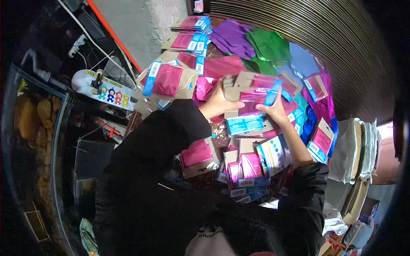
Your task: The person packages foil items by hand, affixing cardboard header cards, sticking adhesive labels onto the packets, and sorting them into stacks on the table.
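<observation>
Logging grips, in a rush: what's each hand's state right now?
Left hand: closed, holding pink packets by their left side.
Right hand: partly open at the packets' right end; whether it grips cannot be told.

The stack of packets [253, 98] hides most fingers of the left hand [217, 103], and its upper left corner is blurred. Fine print on the blue label [246, 125] is too small to read. Packets and foil sheets [267, 47] cover most of the table [219, 131]. The corrugated wall [324, 30] is cut off by the dark lens rim
</observation>
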